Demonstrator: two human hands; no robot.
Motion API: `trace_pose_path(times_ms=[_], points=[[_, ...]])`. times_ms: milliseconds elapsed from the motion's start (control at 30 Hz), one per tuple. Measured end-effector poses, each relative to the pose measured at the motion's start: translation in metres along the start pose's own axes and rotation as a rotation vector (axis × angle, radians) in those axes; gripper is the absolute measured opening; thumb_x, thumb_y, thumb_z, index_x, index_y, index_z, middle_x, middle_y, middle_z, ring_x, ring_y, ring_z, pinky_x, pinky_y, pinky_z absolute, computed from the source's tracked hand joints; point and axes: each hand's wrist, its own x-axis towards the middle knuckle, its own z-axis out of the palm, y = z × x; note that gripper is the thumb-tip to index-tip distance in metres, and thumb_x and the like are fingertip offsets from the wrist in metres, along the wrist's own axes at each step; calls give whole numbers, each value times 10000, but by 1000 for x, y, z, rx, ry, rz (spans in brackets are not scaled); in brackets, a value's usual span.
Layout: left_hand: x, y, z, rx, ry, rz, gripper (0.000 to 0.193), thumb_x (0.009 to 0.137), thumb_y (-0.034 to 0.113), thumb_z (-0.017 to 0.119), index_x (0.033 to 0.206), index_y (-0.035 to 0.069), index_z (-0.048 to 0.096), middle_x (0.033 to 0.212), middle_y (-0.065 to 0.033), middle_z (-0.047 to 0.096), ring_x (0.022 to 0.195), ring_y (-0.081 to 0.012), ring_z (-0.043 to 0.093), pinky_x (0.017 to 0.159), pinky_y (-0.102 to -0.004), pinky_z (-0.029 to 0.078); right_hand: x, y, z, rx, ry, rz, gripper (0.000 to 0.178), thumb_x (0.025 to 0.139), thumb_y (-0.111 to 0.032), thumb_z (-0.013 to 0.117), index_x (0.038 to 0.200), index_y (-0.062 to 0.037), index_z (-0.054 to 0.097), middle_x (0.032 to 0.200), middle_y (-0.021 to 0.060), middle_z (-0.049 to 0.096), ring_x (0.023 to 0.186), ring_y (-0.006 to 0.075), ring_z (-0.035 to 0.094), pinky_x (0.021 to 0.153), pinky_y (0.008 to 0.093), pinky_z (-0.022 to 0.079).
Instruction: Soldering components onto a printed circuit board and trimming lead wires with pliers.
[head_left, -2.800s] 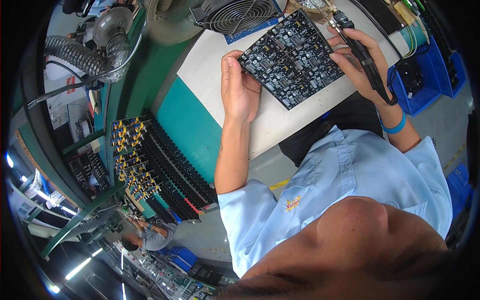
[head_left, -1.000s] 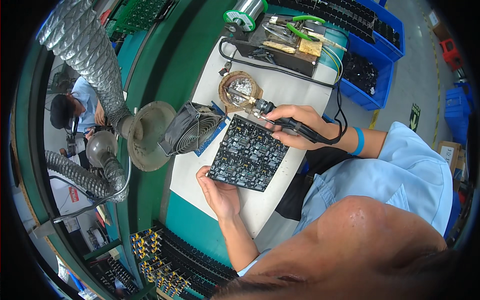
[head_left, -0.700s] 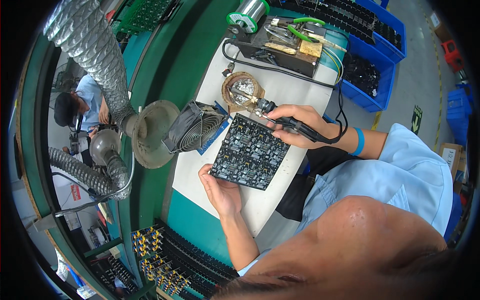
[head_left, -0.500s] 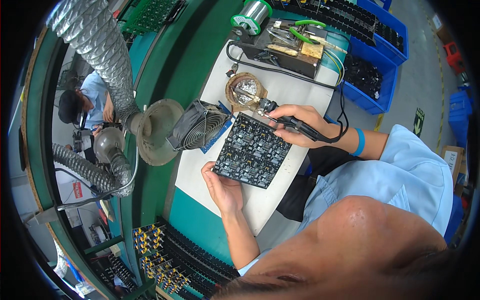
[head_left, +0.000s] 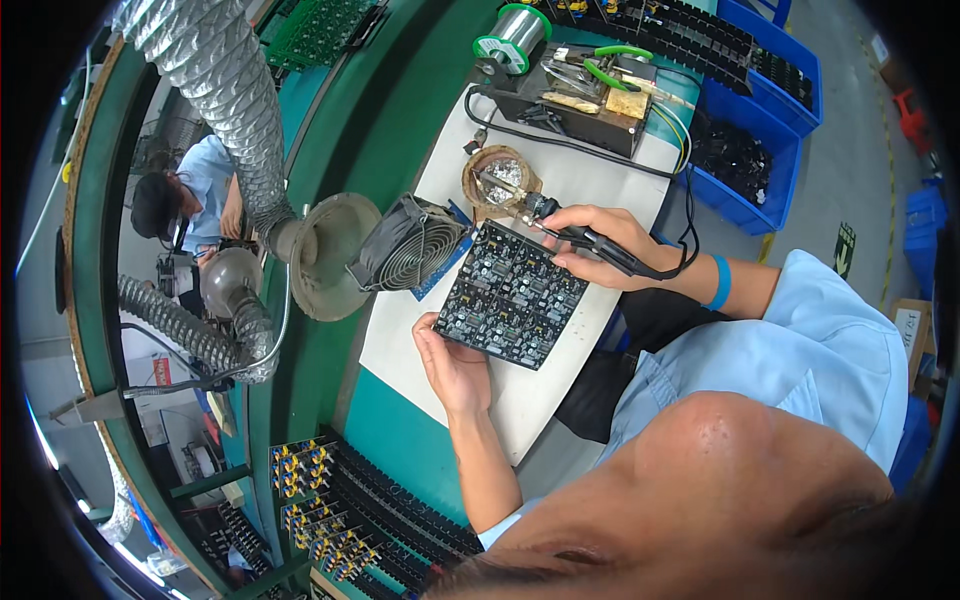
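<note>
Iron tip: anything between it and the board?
Nothing visible. The right hand holds the iron with its tip at the board's far edge, beside the round tip-cleaner holder, and no thing lies across that gap. The left hand grips the board's near edge, away from the tip.

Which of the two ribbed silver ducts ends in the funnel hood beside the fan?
The upper duct, descending from the top edge to the hood; the lower duct curls left.
</note>
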Motion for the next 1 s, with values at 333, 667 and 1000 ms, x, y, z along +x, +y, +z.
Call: trace_pose_path(times_ms=[333,667,1000], points=[[-7,-5,-74,27,-76,-20,244,1076,241,424,1269,101,473,1150,-97,567,974,-172,544,913,-373,439,-29,21,52,-27,-56,-3,503,806,83,704,1274,-19,550,1137,143,668,926,197,671,777,279,559],[-30,2,-129,-77,-221,-28,376,946,-29,586,1287,64,456,1076,-141,606,899,-196,598,858,-390,497,-60,18,103,111,59,-7,542,813,109,692,1314,-25,533,1106,130,679,912,176,688,806,266,573],[-103,22,-59,284,-584,317,350,806,-83,701,1120,28,591,1240,-258,618,1078,-298,639,939,-402,512,-93,-25,54,202,95,-108,604,807,128,693,1352,-32,491,1050,146,700,920,192,697,822,291,586]])
